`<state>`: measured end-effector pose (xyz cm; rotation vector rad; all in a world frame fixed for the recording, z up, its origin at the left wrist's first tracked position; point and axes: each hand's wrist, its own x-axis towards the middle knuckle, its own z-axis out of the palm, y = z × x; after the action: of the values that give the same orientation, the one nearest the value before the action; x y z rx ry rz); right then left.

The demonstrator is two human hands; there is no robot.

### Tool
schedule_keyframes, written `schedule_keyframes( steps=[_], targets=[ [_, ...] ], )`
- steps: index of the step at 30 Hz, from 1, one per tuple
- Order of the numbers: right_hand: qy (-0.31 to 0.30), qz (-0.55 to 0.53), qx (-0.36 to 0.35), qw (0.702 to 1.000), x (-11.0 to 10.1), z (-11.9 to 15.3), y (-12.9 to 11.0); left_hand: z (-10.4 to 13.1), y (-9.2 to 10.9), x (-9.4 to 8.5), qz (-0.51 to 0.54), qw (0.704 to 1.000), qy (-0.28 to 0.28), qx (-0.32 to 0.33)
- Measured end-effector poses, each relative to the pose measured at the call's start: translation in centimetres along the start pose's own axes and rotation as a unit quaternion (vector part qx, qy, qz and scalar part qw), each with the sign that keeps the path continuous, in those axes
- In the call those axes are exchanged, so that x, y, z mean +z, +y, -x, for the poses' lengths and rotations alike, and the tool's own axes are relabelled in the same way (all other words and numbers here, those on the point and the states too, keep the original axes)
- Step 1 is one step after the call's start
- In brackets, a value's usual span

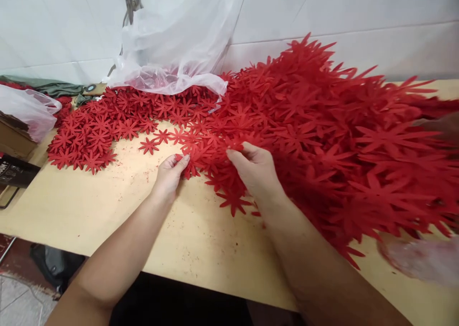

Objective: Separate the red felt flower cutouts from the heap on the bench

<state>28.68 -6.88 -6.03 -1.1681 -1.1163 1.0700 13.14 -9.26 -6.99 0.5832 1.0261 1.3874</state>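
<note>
My left hand (170,173) is closed, its thumb and fingers pinching a red flower-shaped cutout (190,168) at the left edge of the middle spread of cutouts. To its right, my right hand (254,166) is also closed, thumb against forefinger, over red cutouts; a bit of red shows at its fingertips, though the exact piece is hard to make out. Around both hands lie many thin, many-petalled red cutouts. A tall heap (304,111) rises on the right, and a lower pile (93,130) lies on the left. One loose cutout (148,146) rests beyond my left hand.
A clear plastic bag (172,53) leans on the tiled wall behind the cutouts. Another plastic bag (27,108) and a cardboard box (14,135) stand at the left. Clear plastic (423,259) lies at the right front. Red crumbs dot the pale table (118,211).
</note>
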Motion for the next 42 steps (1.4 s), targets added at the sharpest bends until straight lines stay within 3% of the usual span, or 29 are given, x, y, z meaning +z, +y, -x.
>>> schedule_keyframes(
  steps=[4, 10, 17, 22, 32, 35, 38, 40, 42],
  targets=[
    [0.033, -0.014, 0.001, 0.999, -0.4, 0.0, 0.1, 0.1, 0.3, -0.1, -0.007, 1.0, 0.013, 0.001],
    [0.018, -0.031, -0.02, 0.999, -0.4, 0.3, -0.1, 0.7, -0.2, 0.0, -0.006, 1.0, -0.009, -0.007],
    [-0.04, 0.013, -0.061, 0.997, -0.7, 0.9, -0.1, 1.6, -0.2, 0.5, -0.045, 0.996, -0.06, 0.039],
    [-0.129, -0.021, -0.035, 0.991, 0.2, 1.5, -0.2, 2.2, -0.2, 1.0, -0.112, 0.985, -0.107, 0.08],
    [-0.184, -0.074, 0.034, 0.98, 0.2, 1.8, -1.1, 1.3, -0.2, 0.7, -0.066, 0.996, -0.042, 0.052],
    [-0.154, -0.053, 0.024, 0.986, -0.2, 1.5, -1.0, 1.2, 0.0, 0.6, -0.05, 0.997, -0.018, 0.053],
    [-0.069, -0.015, -0.007, 0.998, -1.1, 0.7, -0.2, 1.0, 0.4, 0.5, -0.015, 0.999, -0.013, 0.038],
    [0.005, 0.039, -0.053, 0.998, -1.9, 0.0, 0.3, 1.1, 0.7, 0.5, 0.023, 0.999, -0.026, 0.02],
    [0.079, 0.138, -0.139, 0.977, -2.5, -0.3, 0.4, 1.2, 0.8, 0.6, 0.058, 0.997, -0.041, -0.003]
  ],
)
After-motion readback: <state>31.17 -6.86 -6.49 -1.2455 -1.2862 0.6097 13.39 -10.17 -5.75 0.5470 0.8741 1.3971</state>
